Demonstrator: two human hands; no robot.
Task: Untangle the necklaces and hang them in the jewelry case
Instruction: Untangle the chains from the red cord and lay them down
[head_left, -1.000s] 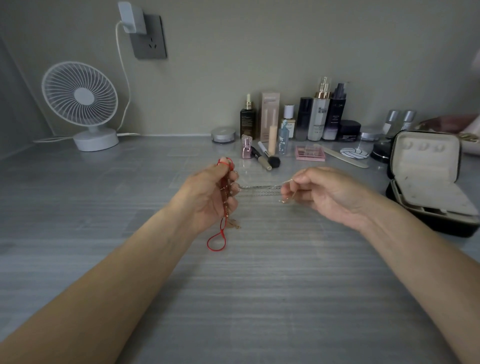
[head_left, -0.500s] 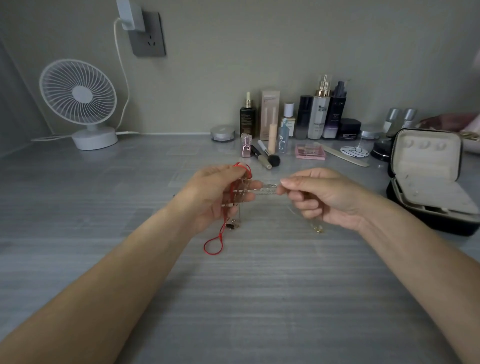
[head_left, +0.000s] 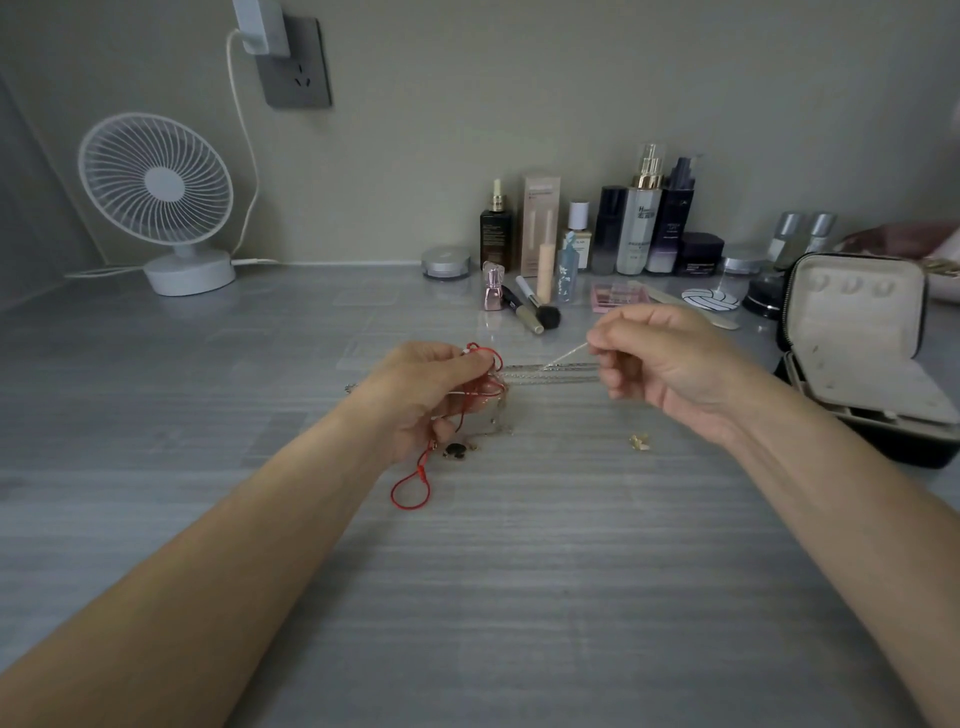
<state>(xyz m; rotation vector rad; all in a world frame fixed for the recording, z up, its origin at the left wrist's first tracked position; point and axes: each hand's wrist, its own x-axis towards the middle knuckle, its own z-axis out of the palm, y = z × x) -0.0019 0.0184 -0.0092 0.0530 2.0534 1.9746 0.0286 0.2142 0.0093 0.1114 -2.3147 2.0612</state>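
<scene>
Red cord (head_left: 488, 371) is bunching in our left hand (head_left: 426, 395), whose fingers are curling round a tangle of that cord and several thin silver chains (head_left: 550, 370) just above the grey table (head_left: 467, 597). We are stretching the chains sideways in a near-level band between our two hands. Our right hand (head_left: 670, 364) is pinching one fine strand between thumb and forefinger, with the other fingers curling loosely beneath, and that strand is slanting up from the band to the pinch. The cord's tail is hanging below our left palm and ending in a small loop (head_left: 410, 491) that is lying on the table. A black pendant (head_left: 457, 449) is resting just beside the heel of our left hand, and a small gold pendant (head_left: 640, 441) is lying under our right wrist; we cannot tell which chain either belongs to. The jewelry case (head_left: 857, 322) is sitting open at the right, near our right forearm, its pale-lined lid standing upright.
</scene>
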